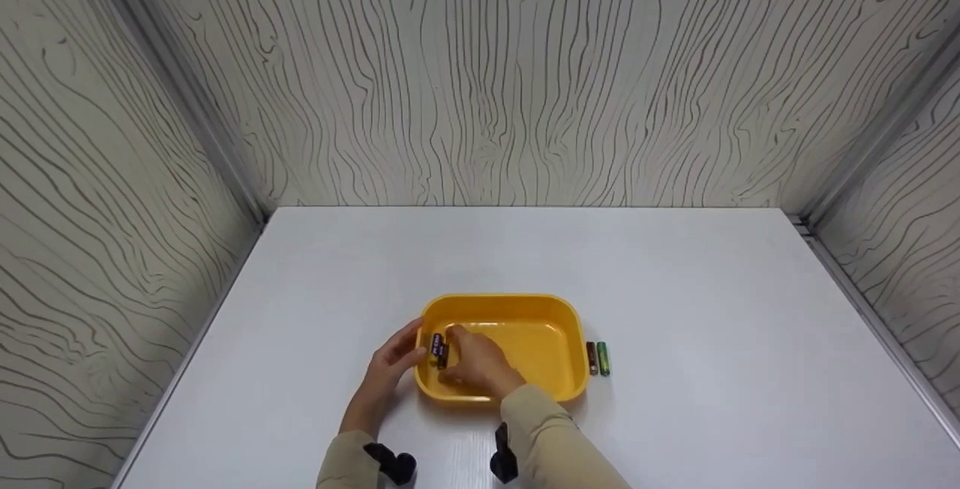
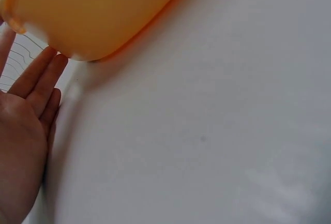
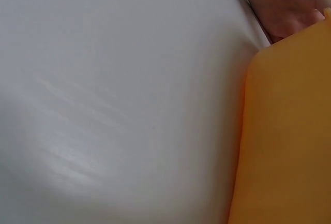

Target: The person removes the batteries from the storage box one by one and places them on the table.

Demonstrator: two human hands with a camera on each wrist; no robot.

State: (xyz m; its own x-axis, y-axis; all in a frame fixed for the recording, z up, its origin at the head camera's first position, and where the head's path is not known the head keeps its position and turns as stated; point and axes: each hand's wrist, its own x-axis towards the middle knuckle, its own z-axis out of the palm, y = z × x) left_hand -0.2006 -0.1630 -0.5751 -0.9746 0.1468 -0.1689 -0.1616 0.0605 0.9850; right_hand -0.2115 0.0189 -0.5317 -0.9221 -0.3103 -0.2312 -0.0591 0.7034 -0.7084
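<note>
A yellow tray (image 1: 559, 310) sits on the white bench (image 1: 675, 286), and everything else is best placed from it. The right hand (image 1: 476, 365) reaches down inside the tray at its left end, fingers curled toward two dark batteries (image 1: 439, 350) that lie just inside the tray's left wall; the fingertips are at the batteries, but I cannot tell whether they pinch them or only touch. The left hand (image 1: 390, 369) is outside the tray, against that same left wall, its fingers straight and spread along the rim; the left wrist view shows the flat palm with fingertips meeting the tray's rounded corner. So the batteries lie between the two hands, with the tray wall separating them from the left one. Just beyond the tray's right wall, on the bench, two more batteries lie side by side, a brown battery (image 1: 592, 358) nearer the tray and a green battery (image 1: 603, 358) beside it.
</note>
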